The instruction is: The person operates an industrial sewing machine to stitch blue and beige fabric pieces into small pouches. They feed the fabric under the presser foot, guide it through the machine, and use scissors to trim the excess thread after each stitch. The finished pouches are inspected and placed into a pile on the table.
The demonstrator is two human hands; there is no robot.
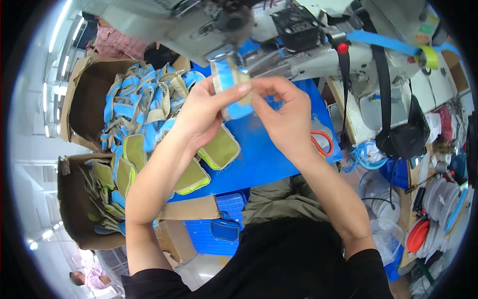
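We've got both hands up at the sewing machine (298,45): left hand (206,112) pinches the blue-and-tan fabric piece (233,89) between thumb and forefinger, right hand (284,117) closed on its right edge, fingers curled. Piece sits just under the machine head, above the blue desk (269,159), not lying flat on it. To do this step well, we judge: keep the tan strip squared to the blue edge, hold tension even from both sides, fingertips clear of the needle area (needle itself is hidden here). Finished olive pads (219,149) lie near the left wrist; red-handled scissors (321,142) just beside the right wrist, so we shouldn't snag them.
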